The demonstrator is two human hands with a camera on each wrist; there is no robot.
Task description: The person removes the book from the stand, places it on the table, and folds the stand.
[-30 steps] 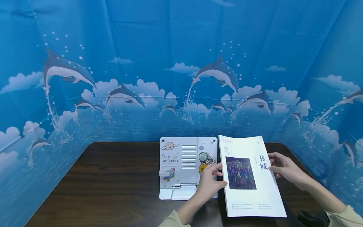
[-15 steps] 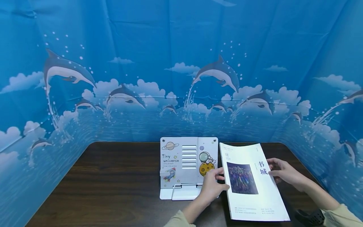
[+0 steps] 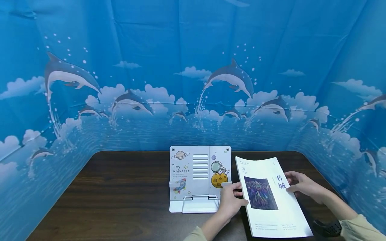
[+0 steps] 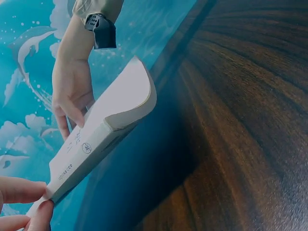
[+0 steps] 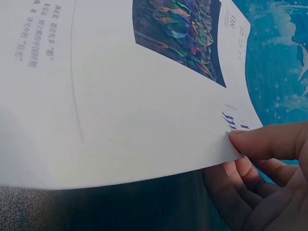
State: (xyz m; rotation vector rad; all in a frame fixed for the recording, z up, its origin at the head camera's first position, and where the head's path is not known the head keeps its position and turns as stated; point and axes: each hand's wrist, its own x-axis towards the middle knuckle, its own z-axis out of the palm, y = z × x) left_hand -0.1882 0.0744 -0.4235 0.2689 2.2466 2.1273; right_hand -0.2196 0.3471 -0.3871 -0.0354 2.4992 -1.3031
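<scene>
A white paperback magazine (image 3: 287, 204) with a dark colourful picture on its cover is held between both hands at the right of the head view. My left hand (image 3: 231, 201) pinches its spine edge, thumb on the cover side. In the left wrist view that spine (image 4: 86, 148) shows printed text, and a shadow falls on the table below it. My right hand (image 3: 307, 185) pinches the opposite edge; in the right wrist view its thumb (image 5: 264, 142) presses the cover beside the blue title, with the other fingers underneath. The cover bends slightly there.
A white metal book stand (image 3: 200, 187) with space drawings and a wire ledge stands upright just left of my left hand. The dark wooden table (image 3: 114, 197) stretches left. A blue dolphin curtain (image 3: 169, 67) encloses the back and sides. A black band (image 3: 328, 228) is on the right wrist.
Both hands have moved the magazine down and slightly right in the head view, away from the book stand, uncovering more of the stand's right side. Both grips stay the same.
</scene>
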